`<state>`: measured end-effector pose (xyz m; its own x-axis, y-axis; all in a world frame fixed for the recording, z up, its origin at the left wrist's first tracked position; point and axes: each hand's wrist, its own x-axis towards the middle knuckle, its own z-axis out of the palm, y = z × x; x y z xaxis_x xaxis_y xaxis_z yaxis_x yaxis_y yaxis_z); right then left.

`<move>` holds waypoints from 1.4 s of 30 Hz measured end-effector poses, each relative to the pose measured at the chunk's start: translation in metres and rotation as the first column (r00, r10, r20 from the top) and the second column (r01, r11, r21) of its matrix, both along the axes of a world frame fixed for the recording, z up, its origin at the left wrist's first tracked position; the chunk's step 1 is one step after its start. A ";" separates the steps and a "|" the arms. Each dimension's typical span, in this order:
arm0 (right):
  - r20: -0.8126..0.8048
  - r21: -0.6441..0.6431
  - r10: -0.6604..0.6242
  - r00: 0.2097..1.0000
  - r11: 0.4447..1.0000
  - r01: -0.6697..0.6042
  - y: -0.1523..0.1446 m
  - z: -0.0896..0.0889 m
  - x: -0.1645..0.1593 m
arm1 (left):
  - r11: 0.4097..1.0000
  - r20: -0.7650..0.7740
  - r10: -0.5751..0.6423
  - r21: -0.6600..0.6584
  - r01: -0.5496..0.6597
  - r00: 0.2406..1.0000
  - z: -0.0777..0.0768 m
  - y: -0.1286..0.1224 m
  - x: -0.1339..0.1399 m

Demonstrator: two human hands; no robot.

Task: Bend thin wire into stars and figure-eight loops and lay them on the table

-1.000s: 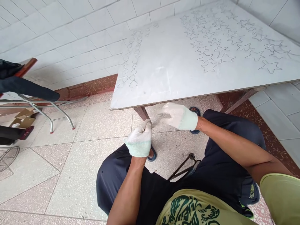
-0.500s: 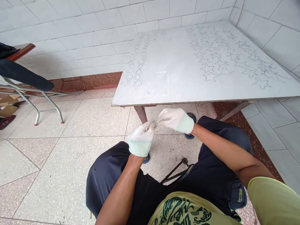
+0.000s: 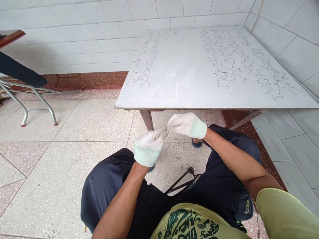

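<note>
A: Grip?
B: Left hand and right hand pinch narrow, meeting before the table; any piece is hidden there, we can't tell.
A: Handling?
B: Wire stars and wire loops on top look light, springy, easily bent. We'd pinch one side.
A: Room?
B: Table smooth, white; tiled wall behind, speckled floor below.

Bright, diffuse light puts glare on the tabletop.
</note>
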<state>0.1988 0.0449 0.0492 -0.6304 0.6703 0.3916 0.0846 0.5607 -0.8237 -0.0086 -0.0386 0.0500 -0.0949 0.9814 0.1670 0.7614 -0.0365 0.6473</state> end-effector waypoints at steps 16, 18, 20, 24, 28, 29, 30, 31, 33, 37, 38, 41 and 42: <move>0.133 -0.087 -0.136 0.982 0.985 0.149 -0.006 0.000 -0.019 | 0.985 0.181 0.147 -0.116 -0.128 0.972 0.001 0.010 -0.002; 0.114 -0.140 -0.175 0.978 0.972 0.190 -0.007 -0.003 -0.025 | 0.986 0.151 0.142 -0.103 -0.127 0.978 -0.001 0.010 -0.002; 0.113 -0.188 -0.234 0.966 0.949 0.252 -0.007 -0.006 -0.030 | 0.987 0.086 0.145 -0.082 -0.138 0.986 -0.002 0.010 -0.003; 0.128 -0.222 -0.299 0.946 0.920 0.321 -0.007 -0.009 -0.038 | 0.988 0.004 0.149 -0.030 -0.149 0.989 -0.006 0.010 -0.005; 0.105 -0.236 -0.360 0.927 0.897 0.374 -0.006 -0.009 -0.044 | 0.993 0.078 0.108 -0.051 -0.104 0.991 -0.008 0.015 -0.008; 0.102 -0.240 -0.372 0.922 0.891 0.386 -0.006 -0.009 -0.045 | 0.995 0.108 0.087 -0.062 -0.081 0.990 -0.008 0.017 -0.008; 0.105 -0.241 -0.382 0.918 0.886 0.396 -0.006 -0.009 -0.046 | 0.996 0.130 0.067 -0.070 -0.058 0.989 -0.007 0.018 -0.009; 0.110 -0.239 -0.391 0.914 0.882 0.406 -0.005 -0.009 -0.047 | 0.996 0.142 0.050 -0.074 -0.039 0.989 -0.006 0.019 -0.010; 0.126 -0.234 -0.400 0.908 0.877 0.419 -0.004 -0.008 -0.048 | 0.997 0.146 0.026 -0.079 -0.014 0.989 -0.004 0.020 -0.010; 0.165 -0.217 -0.396 0.903 0.879 0.425 -0.003 -0.004 -0.047 | 0.997 0.084 -0.003 -0.081 0.010 0.996 -0.002 0.021 -0.010; 0.179 -0.210 -0.396 0.900 0.879 0.429 -0.004 -0.003 -0.047 | 0.996 0.072 -0.014 -0.085 0.020 0.997 -0.002 0.021 -0.010; 0.208 -0.211 -0.417 0.885 0.864 0.457 -0.004 -0.002 -0.048 | 0.995 0.075 -0.029 -0.094 0.036 0.997 -0.003 0.024 -0.011; 0.203 -0.232 -0.425 0.882 0.854 0.466 -0.004 -0.002 -0.048 | 0.995 0.077 -0.028 -0.096 0.035 0.997 -0.003 0.025 -0.011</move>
